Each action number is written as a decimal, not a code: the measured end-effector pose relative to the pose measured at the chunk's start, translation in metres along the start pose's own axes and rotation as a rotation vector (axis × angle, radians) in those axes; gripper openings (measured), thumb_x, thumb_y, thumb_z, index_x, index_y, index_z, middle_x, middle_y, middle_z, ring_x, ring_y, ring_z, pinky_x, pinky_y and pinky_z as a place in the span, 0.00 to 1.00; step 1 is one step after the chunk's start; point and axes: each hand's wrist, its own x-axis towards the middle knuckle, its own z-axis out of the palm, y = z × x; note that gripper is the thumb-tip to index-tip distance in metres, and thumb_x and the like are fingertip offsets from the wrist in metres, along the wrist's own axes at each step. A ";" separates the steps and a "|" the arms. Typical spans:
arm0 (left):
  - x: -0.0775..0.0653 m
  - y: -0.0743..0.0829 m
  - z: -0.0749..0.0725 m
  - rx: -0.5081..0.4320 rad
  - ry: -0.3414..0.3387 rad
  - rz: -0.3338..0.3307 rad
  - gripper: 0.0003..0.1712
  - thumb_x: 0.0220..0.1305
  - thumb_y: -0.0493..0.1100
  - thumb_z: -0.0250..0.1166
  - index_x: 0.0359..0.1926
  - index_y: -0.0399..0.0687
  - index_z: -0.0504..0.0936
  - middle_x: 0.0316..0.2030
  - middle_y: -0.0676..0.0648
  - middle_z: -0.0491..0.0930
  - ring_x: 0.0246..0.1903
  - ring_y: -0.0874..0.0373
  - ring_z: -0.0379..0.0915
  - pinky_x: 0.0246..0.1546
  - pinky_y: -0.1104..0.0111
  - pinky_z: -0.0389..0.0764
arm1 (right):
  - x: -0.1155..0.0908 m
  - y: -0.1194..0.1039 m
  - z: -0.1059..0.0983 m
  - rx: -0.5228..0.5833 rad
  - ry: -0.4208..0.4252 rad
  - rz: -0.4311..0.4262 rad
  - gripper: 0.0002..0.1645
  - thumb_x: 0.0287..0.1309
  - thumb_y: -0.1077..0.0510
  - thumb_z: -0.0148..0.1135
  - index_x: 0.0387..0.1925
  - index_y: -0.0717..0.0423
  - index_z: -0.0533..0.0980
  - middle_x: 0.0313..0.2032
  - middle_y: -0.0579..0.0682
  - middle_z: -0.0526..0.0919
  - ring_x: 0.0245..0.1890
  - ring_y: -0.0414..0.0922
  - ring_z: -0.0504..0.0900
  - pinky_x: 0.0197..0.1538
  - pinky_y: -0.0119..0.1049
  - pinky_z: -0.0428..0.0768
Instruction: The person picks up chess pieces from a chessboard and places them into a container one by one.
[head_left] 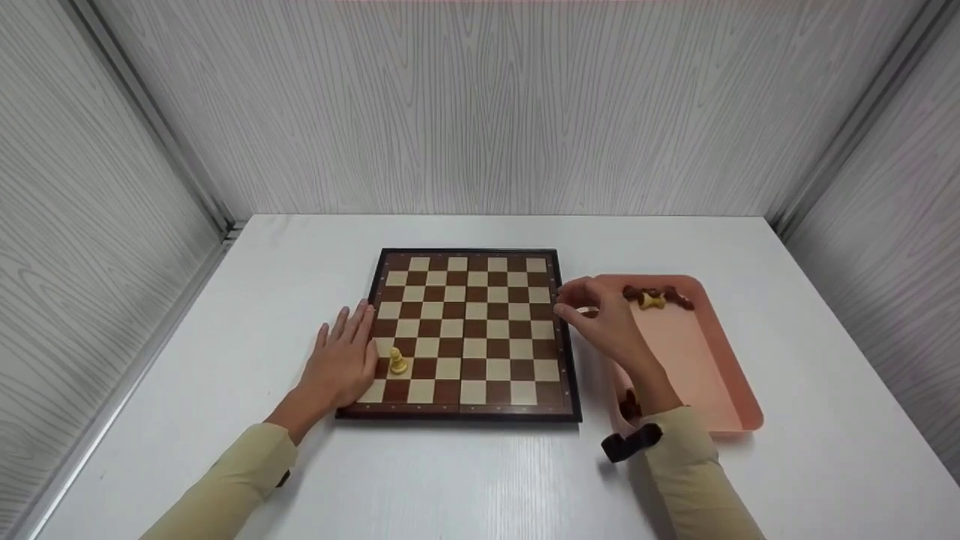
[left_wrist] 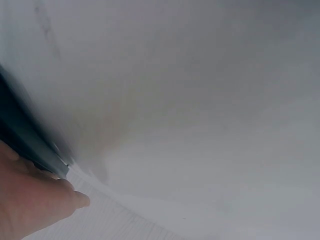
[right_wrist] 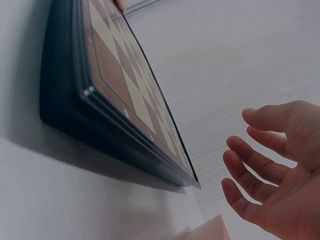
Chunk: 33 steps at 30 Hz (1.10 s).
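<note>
A brown-and-cream chessboard (head_left: 495, 330) with a dark rim lies flat on the table. One cream pawn (head_left: 397, 362) stands on it, near the front left corner. My left hand (head_left: 341, 367) rests along the board's left edge with its fingers straight; in the left wrist view that hand (left_wrist: 37, 202) shows beside the dark board side (left_wrist: 25, 132). At the right edge is my right hand (head_left: 607, 319), its fingers loosely bent. The right wrist view shows the same hand (right_wrist: 280, 165) with nothing between thumb and fingers, apart from the board's edge (right_wrist: 135, 135).
Right of the board sits a pink tray (head_left: 697, 375), partly under my right forearm. Several dark chess pieces (head_left: 679, 298) and a cream one (head_left: 651, 301) lie at its far end, with dark pieces (head_left: 630, 405) at the near left. Grained panels (head_left: 480, 112) surround the white table (head_left: 480, 480).
</note>
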 end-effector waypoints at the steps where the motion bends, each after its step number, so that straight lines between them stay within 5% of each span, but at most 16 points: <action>1: 0.000 0.000 0.000 -0.001 0.000 0.000 0.35 0.82 0.48 0.37 0.81 0.36 0.45 0.81 0.38 0.44 0.79 0.36 0.38 0.75 0.39 0.43 | 0.000 -0.001 0.002 0.017 -0.006 -0.011 0.17 0.66 0.58 0.70 0.53 0.61 0.81 0.46 0.55 0.85 0.49 0.51 0.84 0.55 0.52 0.81; 33: -0.007 -0.006 0.000 0.000 -0.001 -0.001 0.35 0.82 0.47 0.35 0.81 0.34 0.45 0.81 0.37 0.44 0.79 0.36 0.38 0.74 0.39 0.43 | 0.002 -0.043 0.116 0.192 -0.228 -0.129 0.20 0.65 0.60 0.70 0.56 0.63 0.78 0.52 0.62 0.82 0.48 0.51 0.84 0.54 0.49 0.82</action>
